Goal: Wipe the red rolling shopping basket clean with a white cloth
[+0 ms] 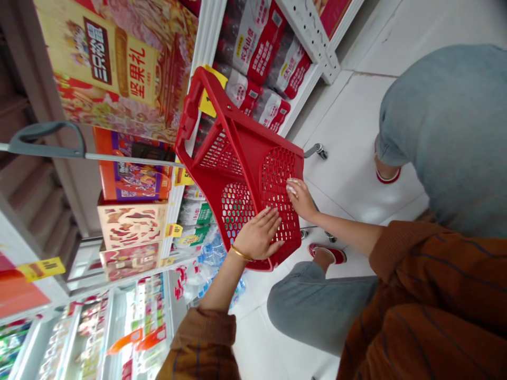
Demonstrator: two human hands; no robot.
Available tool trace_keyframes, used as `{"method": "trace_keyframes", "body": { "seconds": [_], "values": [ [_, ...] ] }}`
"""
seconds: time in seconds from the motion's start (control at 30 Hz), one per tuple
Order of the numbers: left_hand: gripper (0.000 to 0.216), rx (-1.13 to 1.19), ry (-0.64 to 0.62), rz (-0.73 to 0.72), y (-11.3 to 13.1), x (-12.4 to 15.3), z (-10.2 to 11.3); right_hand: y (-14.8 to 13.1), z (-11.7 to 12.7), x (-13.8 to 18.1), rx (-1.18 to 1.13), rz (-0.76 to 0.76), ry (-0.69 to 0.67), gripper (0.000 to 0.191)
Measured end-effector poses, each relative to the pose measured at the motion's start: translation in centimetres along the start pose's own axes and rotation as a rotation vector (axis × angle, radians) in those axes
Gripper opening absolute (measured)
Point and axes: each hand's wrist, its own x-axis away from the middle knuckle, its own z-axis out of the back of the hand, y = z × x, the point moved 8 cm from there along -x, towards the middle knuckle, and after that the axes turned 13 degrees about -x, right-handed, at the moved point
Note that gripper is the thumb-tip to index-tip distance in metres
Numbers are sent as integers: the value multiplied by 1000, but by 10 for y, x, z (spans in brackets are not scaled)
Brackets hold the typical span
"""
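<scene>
A red plastic shopping basket (281,137) on casters, with perforated sides, stands tilted in view before the shelves; its long pull-out rod ends in a grey handle (47,140). My left hand (257,232), with a gold bangle (241,253) at the wrist, lies over the near rim of the basket, back of the hand showing and fingers stretched out. Close to the lower part of the basket's perforated side is my right hand (303,200), its fingers partly bent with the tips against or just before the plastic. No held object shows in either hand.
Shelves hold red-labelled bottle packs (257,42), a large nut gift box (119,63) and an orange box (130,166). Clear bottles in wrap (214,253) stand beyond the basket. My jeans-clad knees (443,116) flank the tiled floor (340,116). A caster (321,153) juts out.
</scene>
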Motion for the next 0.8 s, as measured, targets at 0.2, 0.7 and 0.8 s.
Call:
{"method": "trace_keyframes", "body": {
  "seconds": [0.2,0.7,0.8],
  "values": [
    [53,-26,150,-65,-17,-17,11,-40,13,-14,-56,53,0,35],
    [32,109,334,-8,-28,-35,20,-85,-24,-9,-128,319,-217,40],
    [31,124,327,-4,-29,-34,20,-80,-20,-8,-135,344,-233,39]
  ]
}}
